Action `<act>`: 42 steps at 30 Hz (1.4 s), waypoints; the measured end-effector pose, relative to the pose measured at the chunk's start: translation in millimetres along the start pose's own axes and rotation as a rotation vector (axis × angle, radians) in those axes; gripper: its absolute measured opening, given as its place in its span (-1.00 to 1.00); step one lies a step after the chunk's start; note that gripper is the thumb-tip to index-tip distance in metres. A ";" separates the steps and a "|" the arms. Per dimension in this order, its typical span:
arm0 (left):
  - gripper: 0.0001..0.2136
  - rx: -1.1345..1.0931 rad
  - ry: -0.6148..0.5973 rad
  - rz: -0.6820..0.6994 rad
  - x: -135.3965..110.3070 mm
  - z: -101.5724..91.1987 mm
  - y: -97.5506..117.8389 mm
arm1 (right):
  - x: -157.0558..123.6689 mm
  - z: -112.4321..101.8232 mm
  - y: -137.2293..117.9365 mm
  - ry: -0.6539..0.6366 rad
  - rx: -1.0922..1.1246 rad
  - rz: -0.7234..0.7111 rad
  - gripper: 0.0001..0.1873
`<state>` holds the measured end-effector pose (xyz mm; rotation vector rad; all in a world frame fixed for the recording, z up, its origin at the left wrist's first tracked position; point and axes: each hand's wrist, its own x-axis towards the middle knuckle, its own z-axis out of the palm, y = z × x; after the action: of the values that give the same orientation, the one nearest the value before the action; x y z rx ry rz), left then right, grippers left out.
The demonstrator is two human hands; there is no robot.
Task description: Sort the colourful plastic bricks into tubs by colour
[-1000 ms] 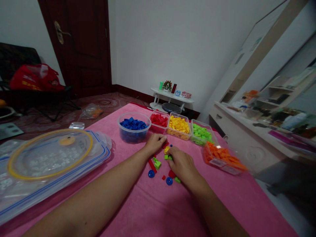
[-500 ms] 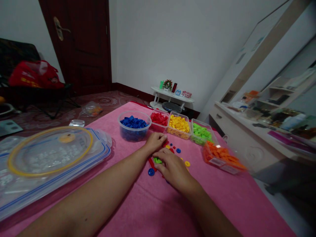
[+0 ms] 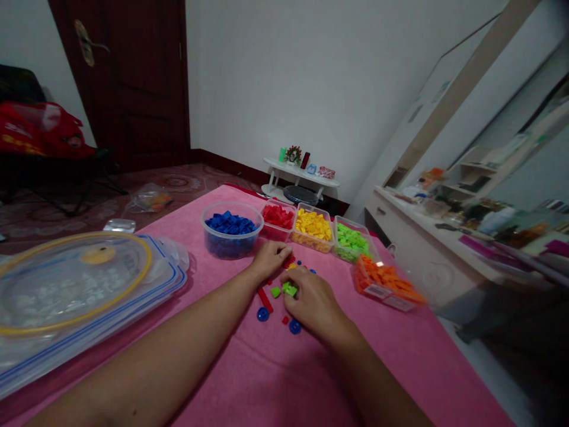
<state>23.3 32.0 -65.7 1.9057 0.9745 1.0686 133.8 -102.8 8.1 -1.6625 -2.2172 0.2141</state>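
My left hand [image 3: 271,260] rests low over the pink cloth with its fingers curled at a red toothed piece [image 3: 290,261], partly hidden by the fingertips. Nearer to me, my right hand [image 3: 313,299] is bent around small light-green bricks [image 3: 290,289], held between thumb and fingers. One loose green brick [image 3: 275,292] lies just left of them. A red strip [image 3: 265,300] slants below my left hand. Two blue wheels [image 3: 262,314] [image 3: 294,326] and a small red brick [image 3: 285,320] lie on the near side. A yellow piece [image 3: 291,267] shows between the hands.
Behind my hands stand a round tub [image 3: 204,234] of blue bricks and boxes of red [image 3: 276,235], yellow [image 3: 311,244] and green pieces [image 3: 345,256]. An orange-filled box [image 3: 386,296] is at right. Zip bags with a yellow-rimmed lid [image 3: 149,261] lie at left.
My right hand has shifted slightly and uncovered the green bricks, a blue wheel and a small red brick. My left hand stays by the red toothed piece. The view has swung slightly right.
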 end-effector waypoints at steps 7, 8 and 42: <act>-0.59 0.056 0.021 0.002 0.4 0.3 1.1 | 51.5 -69.1 76.2 0.305 0.109 0.196 -0.81; -0.59 0.060 0.020 0.000 0.7 0.1 1.1 | 60.6 -81.2 89.1 0.348 0.110 0.215 -0.81; -0.61 0.046 0.010 0.048 -0.8 -0.1 1.1 | 7.1 -4.9 24.1 -0.088 -0.140 0.032 -0.75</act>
<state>23.2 30.8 -65.0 1.9717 0.9713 1.0927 155.4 -89.4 6.0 -1.7947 -2.3188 0.1464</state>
